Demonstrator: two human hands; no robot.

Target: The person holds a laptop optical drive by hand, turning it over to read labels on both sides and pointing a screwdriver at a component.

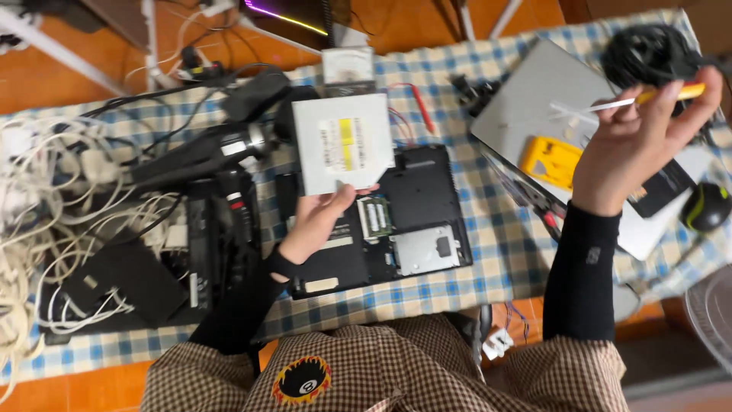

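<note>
Seen from above, a person in black sleeves works over a desk [488, 252] covered in a blue-checked cloth. The left hand [316, 221], forearm angled up from the lower left, is raised with the palm up and fingers closed on the lower edge of a flat grey optical drive [343, 141], thumb pressed to its near corner. The drive is held tilted just above the upper left of an opened black laptop base [419, 198], whose bay, memory slot and metal drive cover lie exposed.

The right hand [637, 141] is lifted well to the right, wrist bent back, fingers curled and pinched around a yellow-handled screwdriver [656, 95] whose thin shaft points left. It hovers over a closed silver laptop [534, 99], on which a yellow meter [550, 160] rests.

To the left, a tangle of white cables [46, 198] spreads beside a black power brick [130, 278] and a dark handheld tool [206, 152]. A black coil of cable [648, 53] sits at the far right corner, and a black mouse [705, 206] lies near the right edge. The person's checked brown garment [381, 366] fills the bottom of the view.
</note>
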